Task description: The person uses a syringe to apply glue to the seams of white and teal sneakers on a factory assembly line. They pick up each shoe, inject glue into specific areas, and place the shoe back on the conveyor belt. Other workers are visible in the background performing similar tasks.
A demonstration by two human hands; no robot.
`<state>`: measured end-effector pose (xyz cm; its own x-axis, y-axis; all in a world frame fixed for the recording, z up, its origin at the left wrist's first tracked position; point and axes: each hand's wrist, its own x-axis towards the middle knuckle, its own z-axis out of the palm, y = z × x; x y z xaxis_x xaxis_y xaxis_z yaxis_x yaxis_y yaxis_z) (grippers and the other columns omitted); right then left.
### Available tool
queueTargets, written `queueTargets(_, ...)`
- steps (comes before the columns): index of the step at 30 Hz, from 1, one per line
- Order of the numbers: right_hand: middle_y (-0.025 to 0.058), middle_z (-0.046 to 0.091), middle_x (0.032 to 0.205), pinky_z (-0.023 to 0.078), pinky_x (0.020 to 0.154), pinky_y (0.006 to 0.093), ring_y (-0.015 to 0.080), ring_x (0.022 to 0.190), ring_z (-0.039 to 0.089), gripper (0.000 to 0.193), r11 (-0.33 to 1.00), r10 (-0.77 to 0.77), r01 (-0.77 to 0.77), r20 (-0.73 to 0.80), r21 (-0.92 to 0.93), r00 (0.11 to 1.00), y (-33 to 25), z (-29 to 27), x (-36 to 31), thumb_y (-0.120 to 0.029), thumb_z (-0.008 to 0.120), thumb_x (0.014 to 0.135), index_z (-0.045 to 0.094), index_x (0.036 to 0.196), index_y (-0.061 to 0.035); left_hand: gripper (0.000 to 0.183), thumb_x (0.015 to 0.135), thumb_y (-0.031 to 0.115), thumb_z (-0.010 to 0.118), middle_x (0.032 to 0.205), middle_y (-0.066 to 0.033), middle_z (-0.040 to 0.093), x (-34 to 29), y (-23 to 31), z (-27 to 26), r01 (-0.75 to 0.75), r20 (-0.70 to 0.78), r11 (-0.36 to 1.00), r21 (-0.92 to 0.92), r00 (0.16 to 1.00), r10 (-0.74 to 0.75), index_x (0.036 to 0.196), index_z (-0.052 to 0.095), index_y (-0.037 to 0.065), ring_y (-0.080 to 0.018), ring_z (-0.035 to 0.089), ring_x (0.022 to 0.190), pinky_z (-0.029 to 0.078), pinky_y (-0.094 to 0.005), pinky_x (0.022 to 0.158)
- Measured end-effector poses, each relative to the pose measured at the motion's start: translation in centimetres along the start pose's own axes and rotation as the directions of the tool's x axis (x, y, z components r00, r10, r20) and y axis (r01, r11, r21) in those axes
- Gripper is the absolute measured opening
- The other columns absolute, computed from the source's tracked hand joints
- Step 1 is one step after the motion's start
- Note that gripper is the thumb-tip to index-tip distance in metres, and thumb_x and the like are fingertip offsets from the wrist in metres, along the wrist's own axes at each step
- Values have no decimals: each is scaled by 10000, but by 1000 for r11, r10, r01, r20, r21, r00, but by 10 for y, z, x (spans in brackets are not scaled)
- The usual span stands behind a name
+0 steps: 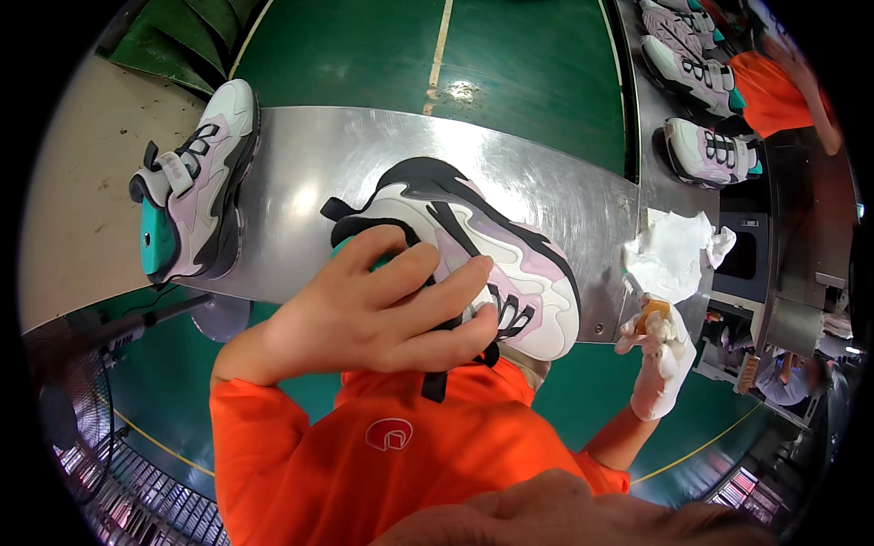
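Observation:
A white, lilac and black sneaker lies on its side on the metal bench in front of me, its toe to the right. My bare left hand is closed on it, fingers curled over the collar and strap area. The hand hides much of the shoe's opening, where a bit of green insert shows. At the right, my right hand wears a white glove and is closed around a small amber-coloured piece, its kind unclear. Above that hand, a crumpled white cloth lies on the bench.
A matching sneaker with a green insert stands at the bench's left end. Several more sneakers line the right-hand surface, near a person in an orange shirt. A green conveyor belt runs beyond the metal bench. A fan stands lower left.

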<state>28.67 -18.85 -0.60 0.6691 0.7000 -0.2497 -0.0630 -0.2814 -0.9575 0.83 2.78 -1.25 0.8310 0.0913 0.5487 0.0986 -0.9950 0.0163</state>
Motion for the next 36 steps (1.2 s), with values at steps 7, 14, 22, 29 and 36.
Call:
queueTargets(7, 254, 581, 1029, 477, 574, 332, 291, 645, 591, 896, 932, -215, 82, 355, 353, 910, -7, 19, 3, -476, 793, 617, 515, 1183, 161, 263, 819, 179, 622, 1161, 25, 612, -5, 5, -2, 19, 26, 1000, -2, 999, -19, 1060, 534, 236, -148, 521, 833, 431, -284, 716)
queueTargets(14, 142, 602, 1069, 503, 790, 309, 203, 872, 614, 823, 869, -484, 476, -31, -137, 875, 13, 35, 17, -211, 828, 633, 468, 1317, 71, 213, 796, 224, 619, 1146, 43, 666, -3, 4, 5, 5, -61, 998, 59, 998, -2, 999, 580, 275, -183, 469, 846, 416, -306, 731)
queueTargets(22, 182, 652, 1042, 517, 841, 375, 303, 922, 661, 681, 668, -609, 330, -236, -667, 757, 87, 3, 44, -133, 800, 637, 540, 1242, 41, 674, 573, 364, 868, 932, -73, 654, 110, -102, 25, 118, -123, 993, 25, 986, -115, 1106, 592, 59, -275, 586, 792, 452, -379, 691)
queueTargets(29, 203, 653, 1038, 524, 823, 397, 355, 892, 656, 757, 738, -534, 300, -252, -604, 807, 91, -4, 37, -244, 821, 604, 537, 1231, 71, 697, 623, 428, 834, 940, -149, 636, 204, -250, 128, 411, 72, 869, 275, 893, -445, 1137, 569, 38, -335, 601, 913, 494, -417, 756)
queueTargets(36, 152, 659, 944, 535, 761, 353, 265, 807, 656, 677, 809, -444, 215, -330, -547, 833, 107, -11, 31, -278, 797, 633, 557, 1182, 37, 757, 655, 492, 797, 1007, -153, 640, 275, -367, 219, 423, -8, 807, 412, 888, -461, 1186, 539, 19, -317, 601, 1017, 497, -437, 801)
